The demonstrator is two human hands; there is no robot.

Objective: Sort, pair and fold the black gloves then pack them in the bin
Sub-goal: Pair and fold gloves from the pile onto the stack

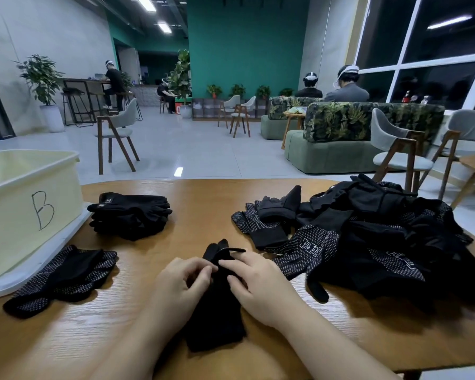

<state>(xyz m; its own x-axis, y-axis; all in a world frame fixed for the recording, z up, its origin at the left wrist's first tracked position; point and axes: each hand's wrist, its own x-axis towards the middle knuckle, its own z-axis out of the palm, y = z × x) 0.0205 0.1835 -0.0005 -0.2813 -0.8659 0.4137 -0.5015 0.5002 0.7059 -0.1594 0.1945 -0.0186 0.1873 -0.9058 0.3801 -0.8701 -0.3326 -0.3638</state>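
Note:
A plain black glove (217, 319) lies lengthwise on the wooden table (203, 204) in front of me. My left hand (180, 286) and my right hand (258, 283) both pinch its fabric near the middle, fingers curled. A neat stack of plain black gloves (130, 215) sits at the back left. Dotted black gloves (63, 278) lie flat at the near left. A large loose pile of mixed black gloves (368, 237) covers the right side. The pale yellow bin (25, 204) marked "B" stands at the left edge.
The bin rests on a white lid (39, 259). Chairs, sofas and several seated people fill the room beyond the table's far edge. A chair (401, 152) stands close behind the pile on the right.

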